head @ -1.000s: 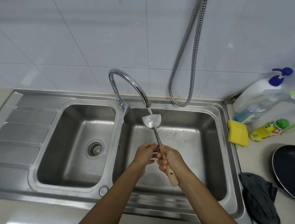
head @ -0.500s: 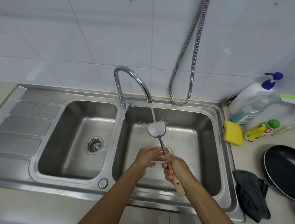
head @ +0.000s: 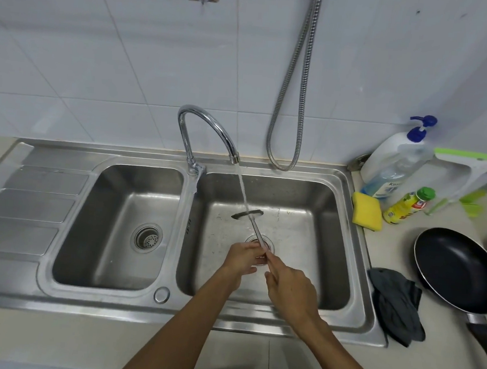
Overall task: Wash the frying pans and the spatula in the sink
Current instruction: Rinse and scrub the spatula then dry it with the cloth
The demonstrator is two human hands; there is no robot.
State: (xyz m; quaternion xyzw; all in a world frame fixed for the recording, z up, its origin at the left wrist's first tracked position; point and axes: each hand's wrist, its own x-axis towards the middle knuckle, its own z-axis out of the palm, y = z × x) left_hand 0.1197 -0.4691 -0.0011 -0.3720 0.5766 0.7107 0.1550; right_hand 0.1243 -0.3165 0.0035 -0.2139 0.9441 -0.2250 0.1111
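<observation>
The beige counter point(head: 391, 248) holds the sink point(head: 82, 297). Right of the sink lie a yellow sponge point(head: 367, 211), pump bottle point(head: 390, 161), green-capped bottle point(head: 408, 206), dark cloth point(head: 396, 304) and black frying pan point(head: 457, 268).

yellow sponge point(head: 367, 210) on counter point(head: 393, 245) | dark cloth point(head: 396, 305) near edge | pump bottle point(head: 396, 158) by wall point(head: 129, 59)

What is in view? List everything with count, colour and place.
sink: one, steel, two basins, set in the counter.
faucet: one, chrome, between basins, water running.
spatula: one, metal, under the stream in the right basin.
hose: one, metal, hanging on the wall.
sponge: one, yellow, right of sink.
white bottle: one, blue pump, behind sponge.
clear bottle: one, blue cap, against it.
yellow bottle: one, green cap, beside sponge.
frying pan: one, black, right counter.
cloth: one, dark grey, beside pan.
left hand: one, holds spatula shaft.
right hand: one, grips spatula's near end.
</observation>
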